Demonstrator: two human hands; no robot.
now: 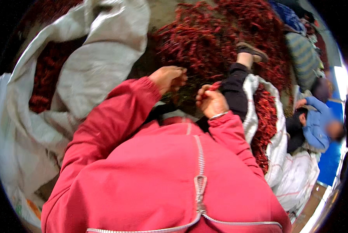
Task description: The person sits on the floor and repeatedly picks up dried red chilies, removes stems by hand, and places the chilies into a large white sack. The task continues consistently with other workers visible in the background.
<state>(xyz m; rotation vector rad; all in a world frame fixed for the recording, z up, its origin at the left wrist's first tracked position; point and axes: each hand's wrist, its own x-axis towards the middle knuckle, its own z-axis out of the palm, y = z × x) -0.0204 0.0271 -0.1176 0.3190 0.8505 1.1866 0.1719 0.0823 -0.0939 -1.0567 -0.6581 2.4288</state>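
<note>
A large heap of dried red chili peppers spreads over the floor in front of me. My left hand hangs over the near edge of the heap, fingers curled downward; whether it holds anything is unclear. Close to its right, my right hand has curled fingers around something red, which looks like chili peppers. A bangle circles that wrist. Below and between the hands lie darker peppers or stems, partly blurred. My red sleeves reach in from both sides.
A big white woven sack with peppers inside stands at left. An open white sack full of red chilies stands at right, beside my outstretched leg. Farther right sits a person in blue, near more sacks.
</note>
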